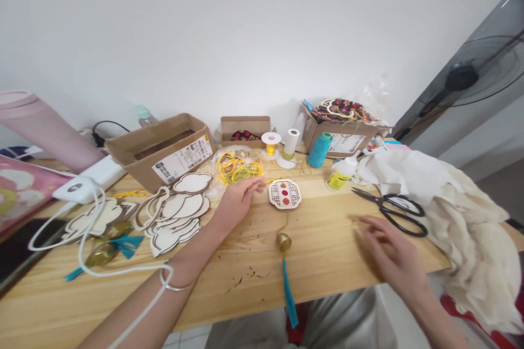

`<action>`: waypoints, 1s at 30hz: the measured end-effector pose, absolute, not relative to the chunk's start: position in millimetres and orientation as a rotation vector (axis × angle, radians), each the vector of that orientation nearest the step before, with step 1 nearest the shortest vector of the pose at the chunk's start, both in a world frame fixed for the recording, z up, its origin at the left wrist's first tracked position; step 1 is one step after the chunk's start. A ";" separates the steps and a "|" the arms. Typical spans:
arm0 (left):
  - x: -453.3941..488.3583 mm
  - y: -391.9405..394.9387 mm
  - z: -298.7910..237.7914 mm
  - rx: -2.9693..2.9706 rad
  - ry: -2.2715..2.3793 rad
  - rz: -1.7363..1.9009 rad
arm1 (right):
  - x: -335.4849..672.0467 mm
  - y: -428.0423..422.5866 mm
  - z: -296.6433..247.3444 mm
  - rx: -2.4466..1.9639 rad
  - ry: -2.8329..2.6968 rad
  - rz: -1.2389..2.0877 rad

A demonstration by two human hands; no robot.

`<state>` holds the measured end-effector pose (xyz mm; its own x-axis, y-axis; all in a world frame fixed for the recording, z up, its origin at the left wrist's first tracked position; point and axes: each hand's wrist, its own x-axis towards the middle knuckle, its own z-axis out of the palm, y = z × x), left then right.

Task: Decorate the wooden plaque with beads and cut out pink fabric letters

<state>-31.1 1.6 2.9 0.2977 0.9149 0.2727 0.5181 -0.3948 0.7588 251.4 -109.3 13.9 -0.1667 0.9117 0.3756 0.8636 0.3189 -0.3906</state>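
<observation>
My left hand (237,199) reaches across the wooden table (327,262) toward a bundle of yellow cord (236,168), with its fingertips pinched near a strand beside the wooden ornament (285,194). That ornament lies flat, and a small brass bell (284,241) and a teal tassel (290,297) trail from it over the table's front edge. My right hand (388,253) hovers low over the table, blurred, fingers loosely spread, holding nothing I can make out. Black scissors (393,210) lie just beyond it.
Wooden cut-out shapes (176,218) are piled at left beside a white cable (94,262) and a power strip (90,177). Cardboard boxes (164,147), thread spools (320,150), a glue bottle (340,174) and white cloth (454,202) line the back and right.
</observation>
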 end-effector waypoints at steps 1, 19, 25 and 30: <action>-30.2 1.1 2.3 2.031 1.251 0.955 | 234.0 -99.2 18.2 -1.448 -2.131 0.062; -28.5 -1.1 -2.6 2.038 1.154 0.989 | 181.0 -37.1 2.9 -1.315 -2.646 0.111; -27.1 -0.8 0.1 1.997 1.139 0.987 | 181.5 -33.0 11.1 -1.354 -2.618 0.263; -26.9 -0.3 -2.7 1.963 1.124 1.000 | 173.1 -25.3 12.1 -1.415 -2.619 0.207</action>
<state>-26.9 -0.3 -2.7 0.3394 0.8945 0.2911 0.3929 -0.4160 0.8201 173.1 -25.3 12.1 -0.5408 0.8380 0.0724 0.8161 0.5437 -0.1958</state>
